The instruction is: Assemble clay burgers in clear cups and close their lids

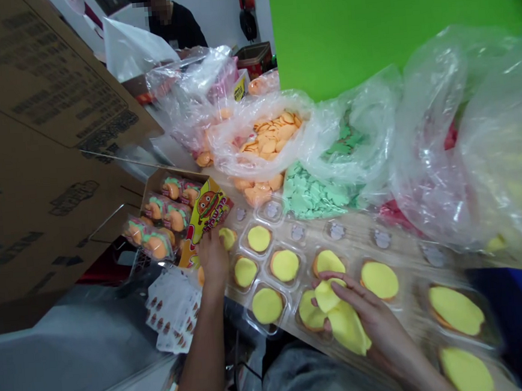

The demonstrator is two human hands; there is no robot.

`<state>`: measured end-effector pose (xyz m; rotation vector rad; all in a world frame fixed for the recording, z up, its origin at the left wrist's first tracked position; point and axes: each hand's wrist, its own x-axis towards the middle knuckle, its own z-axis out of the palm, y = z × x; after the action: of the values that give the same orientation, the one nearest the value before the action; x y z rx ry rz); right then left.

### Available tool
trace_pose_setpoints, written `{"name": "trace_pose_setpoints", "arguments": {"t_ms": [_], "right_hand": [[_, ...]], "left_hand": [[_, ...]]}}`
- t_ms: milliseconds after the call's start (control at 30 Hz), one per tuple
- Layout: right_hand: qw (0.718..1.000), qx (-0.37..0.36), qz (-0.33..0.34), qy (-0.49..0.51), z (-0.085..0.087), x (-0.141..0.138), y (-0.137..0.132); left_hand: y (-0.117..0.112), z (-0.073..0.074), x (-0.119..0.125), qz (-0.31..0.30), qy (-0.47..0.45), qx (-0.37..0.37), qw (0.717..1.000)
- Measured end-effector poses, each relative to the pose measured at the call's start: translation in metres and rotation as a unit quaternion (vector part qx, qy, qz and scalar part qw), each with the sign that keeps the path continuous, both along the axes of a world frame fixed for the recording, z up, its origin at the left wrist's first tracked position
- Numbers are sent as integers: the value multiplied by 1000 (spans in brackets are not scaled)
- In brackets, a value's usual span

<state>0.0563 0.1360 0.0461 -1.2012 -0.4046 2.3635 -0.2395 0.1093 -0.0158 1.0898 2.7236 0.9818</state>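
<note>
Head view. The right hand (365,317) lay palm-down over the near edge of the clear plastic blister tray (287,241), thumb and fingers closed loosely on a stack of thin yellow soft discs (340,319). The stack fanned out toward the wearer's body, with its top disc lying under the fingertips.

The left hand (212,258) reached to the tray's far-left corner with its fingers curled beside a small yellow disc (227,238). Whether it pinched that disc could not be told.

Filled tray cells, each with a yellow-topped round piece (284,265), lay between the two hands and just beyond the right fingertips. The unfilled cells (336,230) lay farther out, in the row away from the wearer, and were nearer the right hand than the left.

Touching the left hand's far side stood an open cardboard display box of wrapped burger-shaped sweets (172,211). Beyond the tray, on the tabletop (357,221), sat a clear plastic bag of orange round pieces (269,134) and a heap of pale green pieces (308,195). A brown corrugated carton (35,147) stood at the left.
</note>
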Motion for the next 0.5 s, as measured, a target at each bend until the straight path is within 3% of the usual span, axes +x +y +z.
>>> {"name": "trace_pose_setpoints", "arguments": {"t_ms": [133,233,300,400,467,500], "right_hand": [[1000,6,6,-1,-2,1,0],[1000,13,-4,-8,-1,0,0],[1000,2,-2,9,1,-2,1],[999,-7,27,26,5,-8,1],[997,50,53,-8,7,-11,1],[992,104,64,-42,7,-12,0]], "left_hand": [[4,2,6,22,56,-41,997],[4,14,18,-9,47,-51,998],[0,27,40,-75,18,-48,996],[-11,49,89,-239,-55,-54,968],[-18,61,118,-346,-142,-50,926],[-20,65,128,-363,-185,-45,912]]}}
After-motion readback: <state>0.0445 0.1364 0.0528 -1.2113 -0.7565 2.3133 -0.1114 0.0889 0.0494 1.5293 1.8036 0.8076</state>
